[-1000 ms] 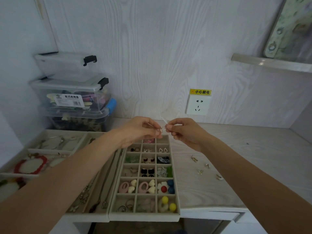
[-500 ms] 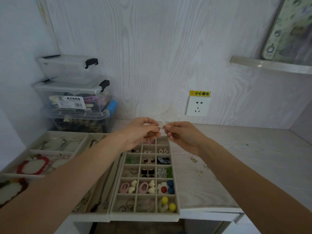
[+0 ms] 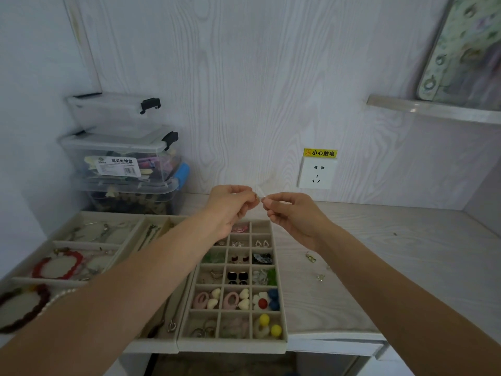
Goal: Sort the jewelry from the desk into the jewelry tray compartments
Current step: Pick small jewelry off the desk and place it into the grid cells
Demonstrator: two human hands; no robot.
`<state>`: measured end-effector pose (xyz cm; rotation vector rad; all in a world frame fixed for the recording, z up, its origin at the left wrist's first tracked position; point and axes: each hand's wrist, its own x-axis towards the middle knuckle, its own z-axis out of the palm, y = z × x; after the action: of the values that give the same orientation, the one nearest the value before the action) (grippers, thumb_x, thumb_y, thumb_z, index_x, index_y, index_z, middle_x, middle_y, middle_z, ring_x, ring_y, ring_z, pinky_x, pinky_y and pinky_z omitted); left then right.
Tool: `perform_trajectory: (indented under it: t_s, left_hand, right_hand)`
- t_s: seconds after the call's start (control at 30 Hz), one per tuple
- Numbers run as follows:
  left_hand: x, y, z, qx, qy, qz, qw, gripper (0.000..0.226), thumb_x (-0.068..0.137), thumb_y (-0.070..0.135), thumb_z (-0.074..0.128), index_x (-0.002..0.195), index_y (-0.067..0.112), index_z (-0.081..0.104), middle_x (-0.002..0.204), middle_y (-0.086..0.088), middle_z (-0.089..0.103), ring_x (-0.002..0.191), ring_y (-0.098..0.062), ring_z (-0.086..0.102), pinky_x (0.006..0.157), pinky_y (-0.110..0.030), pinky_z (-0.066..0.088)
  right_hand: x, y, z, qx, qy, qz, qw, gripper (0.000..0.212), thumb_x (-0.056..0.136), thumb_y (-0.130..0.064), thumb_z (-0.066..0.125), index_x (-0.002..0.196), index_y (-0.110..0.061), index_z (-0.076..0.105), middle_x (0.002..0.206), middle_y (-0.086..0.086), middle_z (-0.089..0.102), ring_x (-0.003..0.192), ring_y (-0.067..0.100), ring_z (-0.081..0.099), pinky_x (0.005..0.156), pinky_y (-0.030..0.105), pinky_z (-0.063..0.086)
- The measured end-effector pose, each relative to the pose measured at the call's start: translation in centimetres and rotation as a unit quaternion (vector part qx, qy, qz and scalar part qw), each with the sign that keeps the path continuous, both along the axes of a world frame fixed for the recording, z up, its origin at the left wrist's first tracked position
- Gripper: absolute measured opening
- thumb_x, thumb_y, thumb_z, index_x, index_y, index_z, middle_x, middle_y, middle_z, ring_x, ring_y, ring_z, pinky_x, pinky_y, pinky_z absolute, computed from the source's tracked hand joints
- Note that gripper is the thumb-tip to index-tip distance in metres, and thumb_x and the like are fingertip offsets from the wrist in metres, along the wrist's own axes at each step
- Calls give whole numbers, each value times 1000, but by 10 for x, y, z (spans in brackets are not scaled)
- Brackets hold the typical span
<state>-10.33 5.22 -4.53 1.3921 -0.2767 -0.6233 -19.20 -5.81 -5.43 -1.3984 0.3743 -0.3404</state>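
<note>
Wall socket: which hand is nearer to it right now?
Right. The right hand is just below and left of the wall socket; the left hand is farther left, across the small earring both pinch.

Pale wood-grain desk [image 3: 406, 253] carrying, left to right: stacked clear storage boxes [image 3: 122, 164] at the back wall; open bracelet trays [image 3: 67, 256]; a necklace tray [image 3: 162, 321]; a gridded earring tray [image 3: 238, 289] — overhanging the front edge; loose small metal earrings [image 3: 311, 257] beside it.
</note>
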Motion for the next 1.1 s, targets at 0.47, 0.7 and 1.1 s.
perform_trajectory:
  t_s: [0.47, 0.7, 1.1]
  left_hand:
    - [2, 9, -5, 164, -317, -77, 931, 14, 86, 8, 64, 99, 13, 60, 83, 2, 66, 74, -4, 65, 74, -17, 52]
    - [10, 14, -13, 207, -380, -78, 898, 6, 83, 6, 67, 87, 10, 68, 71, 6, 64, 53, 9, 60, 50, -2, 43]
    - [27, -12, -36, 335, -396, -100, 849, 6, 82, 20, 70, 77, 18, 68, 80, 2, 68, 76, -12, 65, 79, -33, 55]
  right_hand:
    - [-7, -12, 8, -60, 1, -104, 993, 6, 88, -2, 61, 84, -1, 64, 70, 7, 57, 58, 9, 50, 55, 15, 45]
    - [-10, -16, -7, -244, 101, -105, 959, 6, 81, -11, 70, 79, -6, 69, 70, 6, 67, 57, 8, 57, 51, 13, 41]
    - [8, -18, -30, -319, 175, -90, 927, 18, 79, -8, 72, 66, -9, 60, 71, 7, 68, 66, 14, 64, 66, 23, 54]
